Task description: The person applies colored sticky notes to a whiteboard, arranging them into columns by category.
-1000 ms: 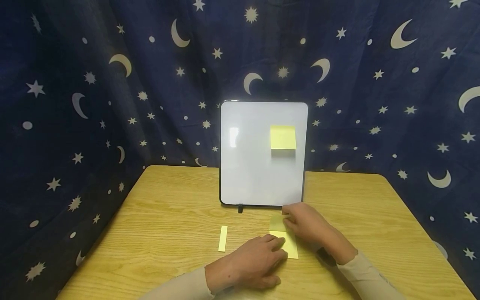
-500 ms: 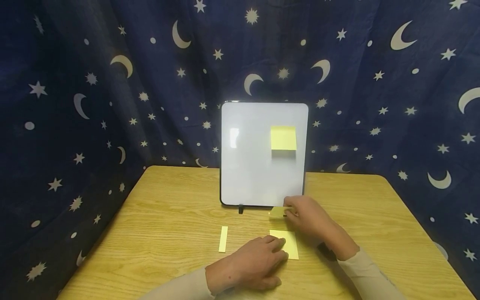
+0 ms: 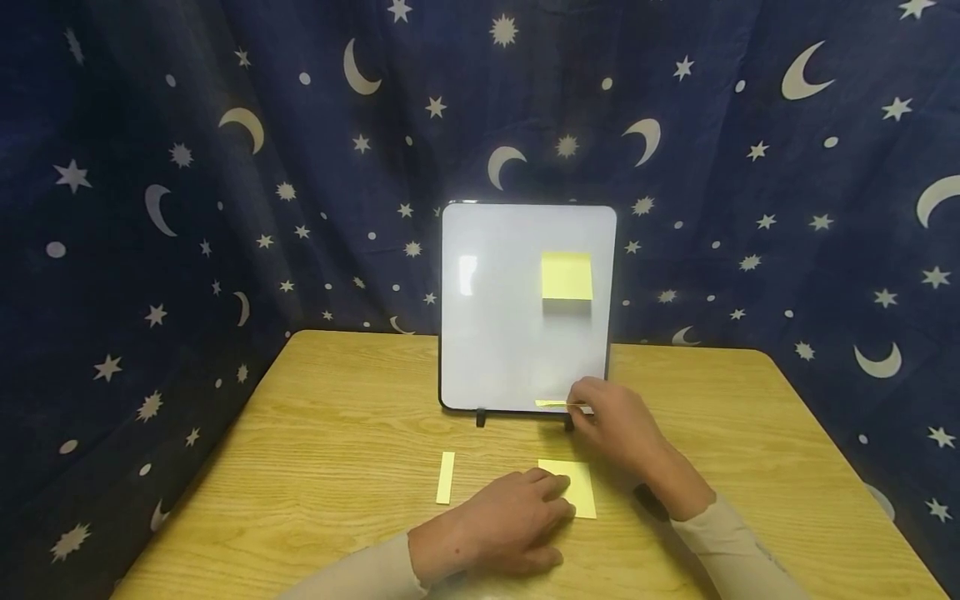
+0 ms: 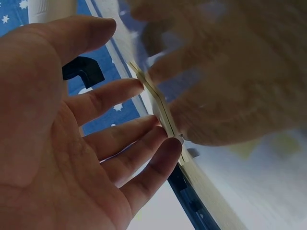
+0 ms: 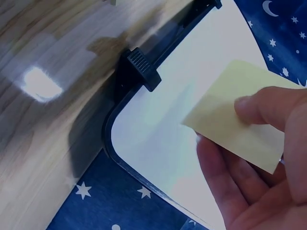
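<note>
My right hand pinches a yellow sticky note between thumb and fingers, just in front of the whiteboard's lower right part. From the head view that note is almost edge-on; the right wrist view shows its flat face. Fingertips of my left hand rest on a yellow sticky note pad lying on the table, its fingers fairly straight. The whiteboard stands upright, and another yellow sticky note clings to its upper right, lower edge lifted a little.
A narrow yellow paper strip lies on the wooden table, left of the pad. Black feet support the whiteboard. A dark blue curtain with moons and stars hangs behind and beside the table.
My right hand has peeled the sticky note off the pad and raised it up and away toward the whiteboard's lower edge. The left hand has stayed on the pad.
</note>
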Action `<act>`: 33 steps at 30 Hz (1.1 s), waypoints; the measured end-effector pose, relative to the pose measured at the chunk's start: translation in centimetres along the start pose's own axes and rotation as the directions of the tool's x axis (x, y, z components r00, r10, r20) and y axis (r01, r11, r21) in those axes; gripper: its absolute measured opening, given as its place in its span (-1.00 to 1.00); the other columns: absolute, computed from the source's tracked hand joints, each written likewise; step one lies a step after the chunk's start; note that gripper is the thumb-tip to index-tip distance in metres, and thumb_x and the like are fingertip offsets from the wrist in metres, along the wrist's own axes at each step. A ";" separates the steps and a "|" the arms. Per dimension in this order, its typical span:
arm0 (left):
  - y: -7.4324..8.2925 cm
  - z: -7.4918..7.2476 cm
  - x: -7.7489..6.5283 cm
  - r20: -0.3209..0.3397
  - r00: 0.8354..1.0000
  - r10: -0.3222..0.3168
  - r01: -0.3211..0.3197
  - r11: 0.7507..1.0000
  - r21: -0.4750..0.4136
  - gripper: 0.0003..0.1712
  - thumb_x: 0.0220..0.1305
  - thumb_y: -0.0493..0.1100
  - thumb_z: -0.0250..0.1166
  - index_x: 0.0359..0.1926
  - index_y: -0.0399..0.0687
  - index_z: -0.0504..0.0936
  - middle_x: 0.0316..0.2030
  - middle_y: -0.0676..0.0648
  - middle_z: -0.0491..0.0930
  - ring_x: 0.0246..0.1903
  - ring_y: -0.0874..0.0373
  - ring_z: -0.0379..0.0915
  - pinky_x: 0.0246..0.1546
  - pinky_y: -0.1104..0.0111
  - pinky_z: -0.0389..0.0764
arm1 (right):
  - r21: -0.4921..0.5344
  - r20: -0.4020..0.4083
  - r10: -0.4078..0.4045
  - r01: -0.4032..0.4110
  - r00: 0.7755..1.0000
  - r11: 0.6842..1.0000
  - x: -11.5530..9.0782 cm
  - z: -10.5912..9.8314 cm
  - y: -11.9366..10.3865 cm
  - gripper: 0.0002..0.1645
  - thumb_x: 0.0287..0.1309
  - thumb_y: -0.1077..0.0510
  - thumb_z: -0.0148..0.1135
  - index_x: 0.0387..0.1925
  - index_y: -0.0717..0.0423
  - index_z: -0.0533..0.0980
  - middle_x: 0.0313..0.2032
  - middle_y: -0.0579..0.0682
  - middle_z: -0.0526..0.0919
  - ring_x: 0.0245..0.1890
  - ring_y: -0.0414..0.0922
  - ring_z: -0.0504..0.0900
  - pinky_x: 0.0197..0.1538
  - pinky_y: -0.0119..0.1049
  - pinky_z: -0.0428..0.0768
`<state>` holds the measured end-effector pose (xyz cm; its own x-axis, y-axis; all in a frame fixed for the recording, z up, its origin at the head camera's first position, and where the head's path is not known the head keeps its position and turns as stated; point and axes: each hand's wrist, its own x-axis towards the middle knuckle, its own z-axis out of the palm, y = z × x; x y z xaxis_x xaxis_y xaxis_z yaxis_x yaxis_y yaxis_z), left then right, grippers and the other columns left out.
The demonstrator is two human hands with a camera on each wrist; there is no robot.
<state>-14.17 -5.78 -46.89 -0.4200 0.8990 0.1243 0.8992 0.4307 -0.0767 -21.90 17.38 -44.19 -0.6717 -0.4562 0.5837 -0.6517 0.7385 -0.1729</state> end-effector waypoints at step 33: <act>-5.8 -3.2 -0.4 -0.243 0.932 -0.269 0.171 0.918 -0.357 -0.62 0.48 0.04 0.33 0.23 0.10 0.65 0.07 0.15 0.67 0.08 0.26 0.60 0.09 0.35 0.62 | -0.218 -0.324 -0.295 0.233 0.899 0.948 1.4 1.1 1.2 -0.78 -0.15 0.49 0.18 -0.41 0.22 0.56 -0.26 0.06 0.73 -0.30 0.04 0.73 -0.28 -0.13 0.71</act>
<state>-18.84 -8.95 -43.36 -0.6032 0.7030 0.3767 0.7974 0.5211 0.3043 -23.97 17.09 -44.48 -0.2970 -0.4673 0.8327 -0.6974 0.7018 0.1451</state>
